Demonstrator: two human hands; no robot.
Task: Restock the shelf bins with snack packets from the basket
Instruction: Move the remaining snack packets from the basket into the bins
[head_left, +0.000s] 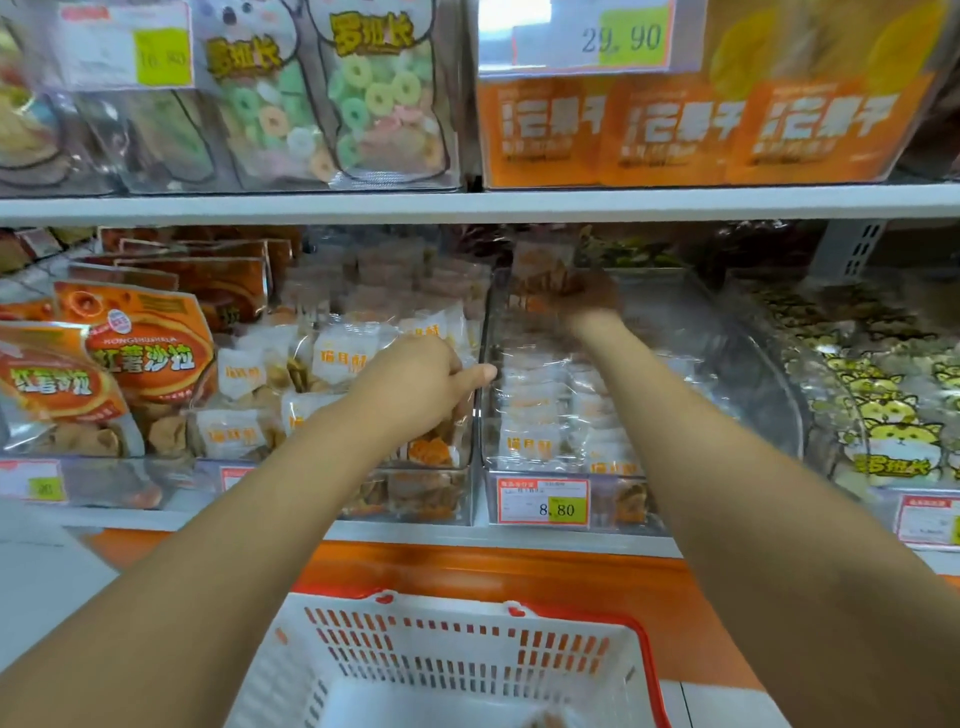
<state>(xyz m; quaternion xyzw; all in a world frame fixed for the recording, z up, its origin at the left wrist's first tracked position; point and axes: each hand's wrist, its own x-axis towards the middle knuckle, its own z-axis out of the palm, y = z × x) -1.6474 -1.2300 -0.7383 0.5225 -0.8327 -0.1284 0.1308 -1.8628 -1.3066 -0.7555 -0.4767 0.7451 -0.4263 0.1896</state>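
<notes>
Orange print on white marks the snack packets (535, 415) in the head view, the only one there is. They lie heaped in two clear bins side by side on the lower shelf (415, 530). The left bin (415, 499) is piled high. The right bin (727, 338) holds packets in its left and front part, with bare clear wall showing on its right.

The left hand (421, 379) sits over the packets at the right edge of the left bin. Its fingers are curled under and its thumb is stretched out to the wall between the two bins. I cannot tell whether it has hold of anything.

The right hand (587, 296) is reached deep into the right bin and is badly blurred. A single packet (540, 270) shows right against its fingers, but I cannot tell whether they are closed on it.

A price tag (543, 501) reading 8.80 is stuck on the front of the right bin. Orange pouches (150, 353) stand in the bin further left, and yellow dog-print packets (893, 415) fill the one further right. On the shelf above are bags of ring sweets (374, 98) and orange boxes (675, 130).

The basket (467, 649), white with a red rim, sits low between the forearms below the shelf. One small brownish thing lies at its bottom edge, too cut off to name.
</notes>
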